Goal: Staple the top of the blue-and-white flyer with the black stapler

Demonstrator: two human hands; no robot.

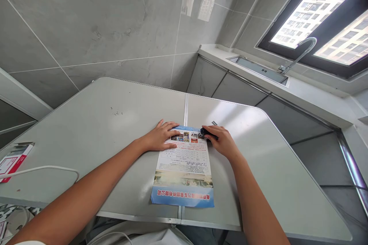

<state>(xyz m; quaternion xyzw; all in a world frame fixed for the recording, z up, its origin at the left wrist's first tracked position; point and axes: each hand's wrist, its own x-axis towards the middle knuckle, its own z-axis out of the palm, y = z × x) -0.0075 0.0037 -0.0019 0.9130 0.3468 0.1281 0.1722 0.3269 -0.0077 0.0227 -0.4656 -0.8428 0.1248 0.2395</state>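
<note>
A printed flyer (184, 168) with blue bands, small photos and a table of text lies flat near the middle of a grey folding table (109, 122). My left hand (161, 136) rests flat on the flyer's top left corner, fingers spread and stretched out. My right hand (220, 141) sits at the flyer's top right corner, fingers curled round a small dark tool (207, 133) with a metal tip that pokes out beyond it on the table.
A white cable (43, 169) and a red-and-white booklet (13, 159) lie at the table's left edge. Tiled walls stand behind. At the right are a counter with a sink (258, 68), a curved tap (300, 54) and a window.
</note>
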